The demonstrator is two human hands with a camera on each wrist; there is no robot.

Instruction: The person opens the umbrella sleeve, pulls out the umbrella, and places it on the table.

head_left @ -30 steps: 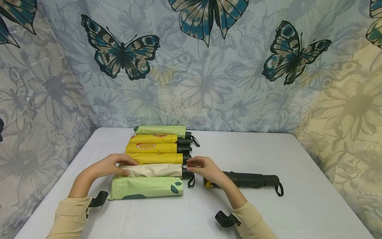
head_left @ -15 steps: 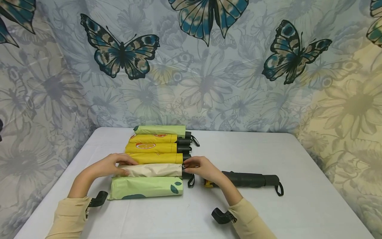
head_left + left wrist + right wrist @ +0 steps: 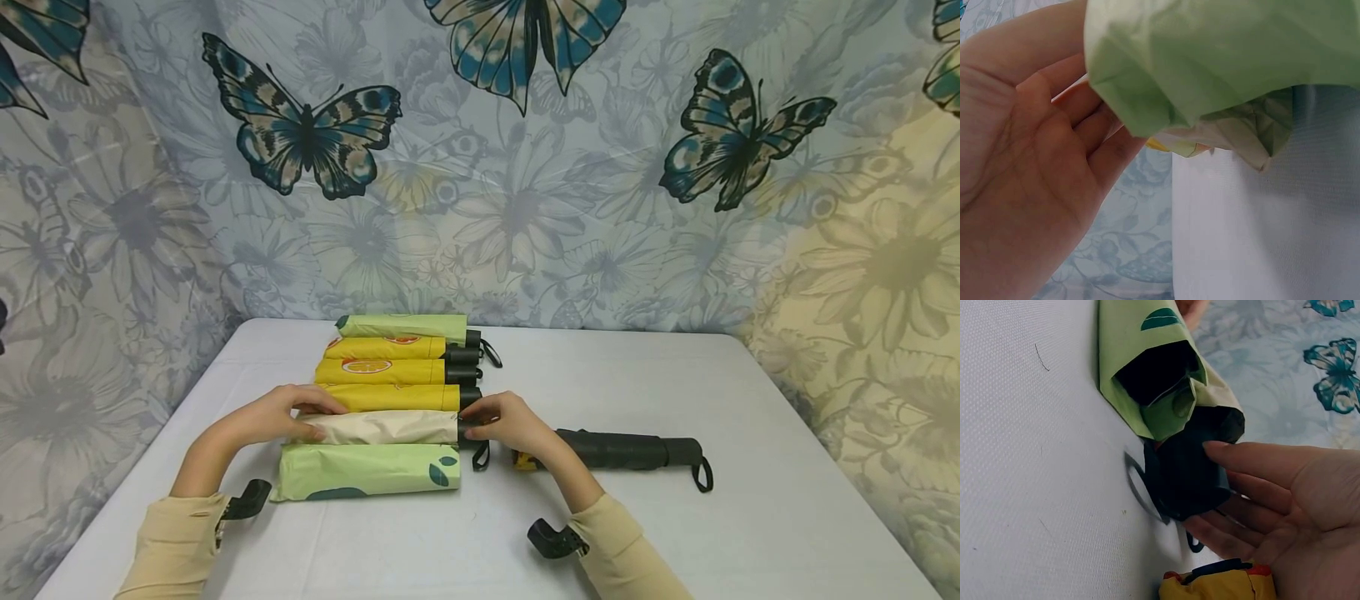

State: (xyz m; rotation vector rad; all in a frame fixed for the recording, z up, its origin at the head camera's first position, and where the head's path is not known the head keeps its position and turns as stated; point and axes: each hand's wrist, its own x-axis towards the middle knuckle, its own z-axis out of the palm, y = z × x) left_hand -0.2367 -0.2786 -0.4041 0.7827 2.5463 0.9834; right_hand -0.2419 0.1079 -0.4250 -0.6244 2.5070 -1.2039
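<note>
A cream folded umbrella (image 3: 386,427) lies on the table, fifth in from the back of a row. My left hand (image 3: 281,415) grips its left end, thumb on the near side and fingers over the far side. On the right, my right hand (image 3: 510,419) pinches its black handle (image 3: 1188,465) between thumb and fingers, with a strap loop hanging beside it. Directly in front lies a light green umbrella sleeve (image 3: 367,472) with a leaf print. The right wrist view shows its end gaping dark. In the left wrist view, this green fabric (image 3: 1210,56) hides my left fingertips.
Behind are yellow folded umbrellas (image 3: 393,372) and another green umbrella (image 3: 401,326) at the table's far edge. A black folded umbrella (image 3: 618,451) with a yellow end lies right of my right hand. The white table (image 3: 750,517) meets a butterfly-patterned cloth backdrop (image 3: 517,217).
My right hand has moved slightly left and its fingers have closed on the cream umbrella's handle. The left hand and the row of umbrellas have stayed put.
</note>
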